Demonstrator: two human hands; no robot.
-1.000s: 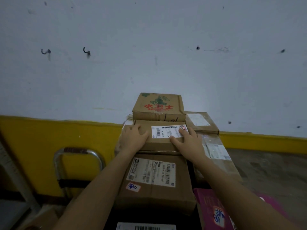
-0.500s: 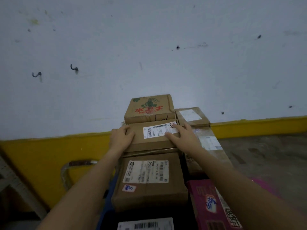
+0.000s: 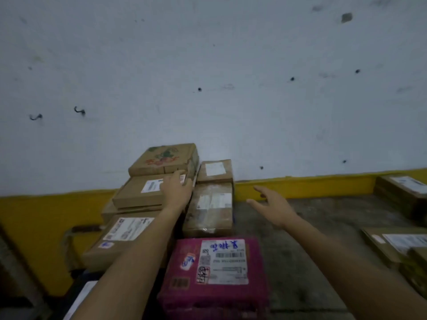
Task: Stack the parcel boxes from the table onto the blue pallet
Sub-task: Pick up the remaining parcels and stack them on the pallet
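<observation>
Step in hand: looks to me like the tail end of a placement. One parcel is down on the stack and the person is about to go for another.

Task's thing: the flat brown cardboard box with a white shipping label (image 3: 136, 192) sits on top of the left column, butted up against the tan cardboard box with red and green print (image 3: 161, 158) behind it.

Left hand: the left hand (image 3: 176, 189) rests on the right end of that flat box. Its fingers lie loose and flat on the lid, not wrapped round anything.

Right hand: the right hand (image 3: 273, 207) is in the air over the grey concrete floor (image 3: 312, 239), fingers spread and relaxed, holding nothing.

Stack so far: under the flat box there's a large brown cardboard box with a white label (image 3: 120, 239). Beside them are a small brown box (image 3: 216, 170), a tape-wrapped brown box (image 3: 209, 211) and a magenta box with a handwritten label (image 3: 215, 271) nearest the person.

Pallet: the blue pallet is pretty much buried under all this and it's dim, so I can't really make it out.

Still to go: several brown labelled parcels (image 3: 403, 192) sit well off to the right. I can't see what they're resting on.

Next move: I reckon the left hand needs to lift off without dragging the flat box out of line. Then it's a turn right to grab the next parcel with both hands.
</observation>
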